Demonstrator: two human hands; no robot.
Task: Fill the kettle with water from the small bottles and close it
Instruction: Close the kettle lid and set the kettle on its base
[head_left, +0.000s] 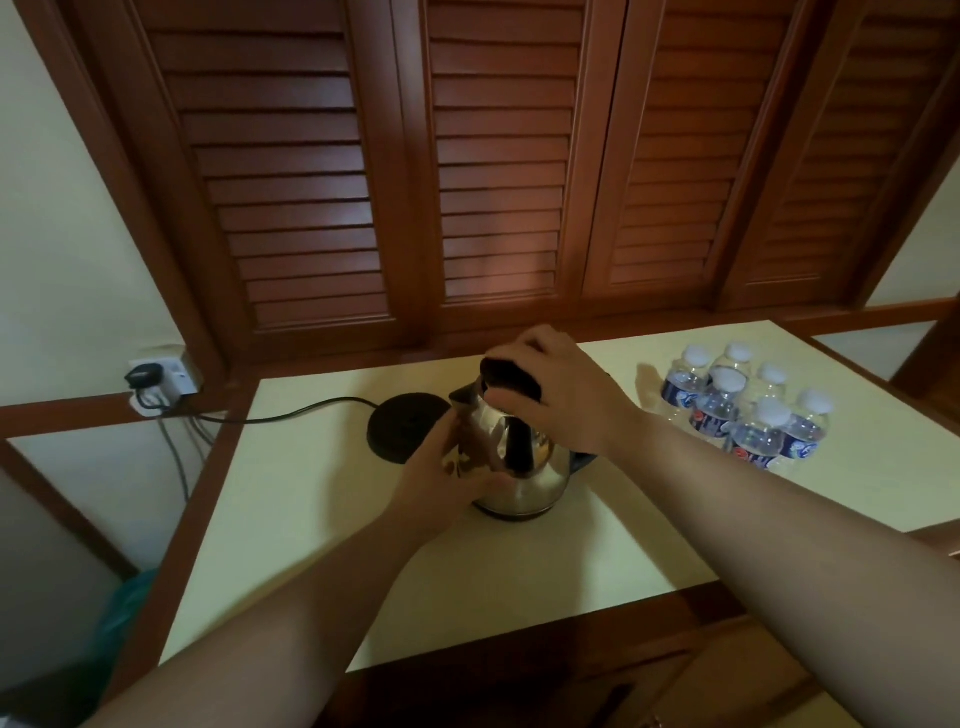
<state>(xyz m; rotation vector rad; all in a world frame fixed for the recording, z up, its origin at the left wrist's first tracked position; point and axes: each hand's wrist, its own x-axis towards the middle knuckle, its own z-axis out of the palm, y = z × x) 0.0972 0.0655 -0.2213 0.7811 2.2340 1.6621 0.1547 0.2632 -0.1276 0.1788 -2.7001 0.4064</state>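
Observation:
A steel kettle (530, 480) with black trim stands on the pale table (467, 582), off its base. My left hand (447, 480) wraps the kettle's left side below the spout. My right hand (556, 389) grips the black lid (506, 375) at the kettle's top; the lid looks tilted up, and whether it is off the rim is hidden by my fingers. A pack of several small water bottles (748, 410) with white caps stands to the right, all capped.
The round black kettle base (402, 426) lies just left of the kettle, its cord (291, 413) running to a wall socket (161, 382) at the left. Louvred wooden doors (498, 182) rise behind the table. A teal bag (124, 613) sits low left.

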